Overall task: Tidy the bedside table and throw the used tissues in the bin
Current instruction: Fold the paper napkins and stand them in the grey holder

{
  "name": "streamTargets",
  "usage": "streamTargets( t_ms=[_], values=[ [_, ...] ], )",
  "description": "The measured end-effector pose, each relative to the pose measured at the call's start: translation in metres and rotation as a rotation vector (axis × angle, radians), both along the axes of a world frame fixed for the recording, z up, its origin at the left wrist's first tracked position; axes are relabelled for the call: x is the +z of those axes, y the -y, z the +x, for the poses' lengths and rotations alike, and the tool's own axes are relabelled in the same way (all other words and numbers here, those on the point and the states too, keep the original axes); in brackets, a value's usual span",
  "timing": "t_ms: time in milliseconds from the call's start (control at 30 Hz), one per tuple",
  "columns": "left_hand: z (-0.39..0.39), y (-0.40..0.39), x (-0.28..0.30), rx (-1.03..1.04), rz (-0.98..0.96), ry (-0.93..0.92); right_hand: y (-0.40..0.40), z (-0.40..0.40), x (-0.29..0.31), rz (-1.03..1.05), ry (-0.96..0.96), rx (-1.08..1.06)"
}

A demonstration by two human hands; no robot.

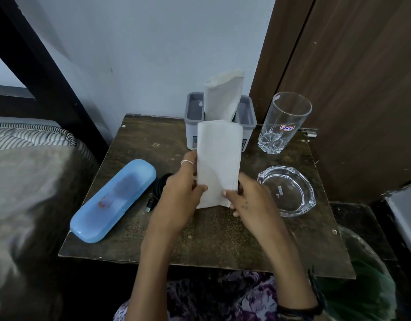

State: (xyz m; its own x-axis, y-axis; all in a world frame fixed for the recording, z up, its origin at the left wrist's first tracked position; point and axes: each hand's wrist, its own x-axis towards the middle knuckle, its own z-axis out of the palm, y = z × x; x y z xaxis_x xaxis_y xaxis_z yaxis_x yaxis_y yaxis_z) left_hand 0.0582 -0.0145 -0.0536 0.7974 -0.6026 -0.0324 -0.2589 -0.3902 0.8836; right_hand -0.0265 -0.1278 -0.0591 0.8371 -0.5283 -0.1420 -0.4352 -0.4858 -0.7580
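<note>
Hands: left grip (184, 181) and right grip (248, 198) pinch a folded white tissue (218, 158) upright, just before the grey holder (246, 117).

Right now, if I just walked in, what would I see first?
First you'd see the white folded tissue, held upright over the middle of the bedside table by the left hand and right hand. Then the long blue case lying at the left, and the tall glass standing at the back right.
</note>
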Motion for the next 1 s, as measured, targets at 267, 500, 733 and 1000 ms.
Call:
streamTargets(
  t_ms=[267,500,733,1000],
  values=[
    [-0.002,0.004,-0.005,0.049,0.087,0.051,0.0,0.003,-0.005,0.016,-0.009,0.003],
    [-0.003,0.009,-0.005,0.125,-0.056,-0.057,0.006,0.004,-0.006,0.2,0.067,-0.082],
    [-0.006,0.014,-0.007,0.145,0.015,-0.032,0.003,0.004,-0.008,0.087,-0.008,-0.055],
    [-0.008,0.017,-0.003,0.126,0.105,-0.004,0.004,0.003,-0.01,0.068,0.03,-0.102]
  ],
)
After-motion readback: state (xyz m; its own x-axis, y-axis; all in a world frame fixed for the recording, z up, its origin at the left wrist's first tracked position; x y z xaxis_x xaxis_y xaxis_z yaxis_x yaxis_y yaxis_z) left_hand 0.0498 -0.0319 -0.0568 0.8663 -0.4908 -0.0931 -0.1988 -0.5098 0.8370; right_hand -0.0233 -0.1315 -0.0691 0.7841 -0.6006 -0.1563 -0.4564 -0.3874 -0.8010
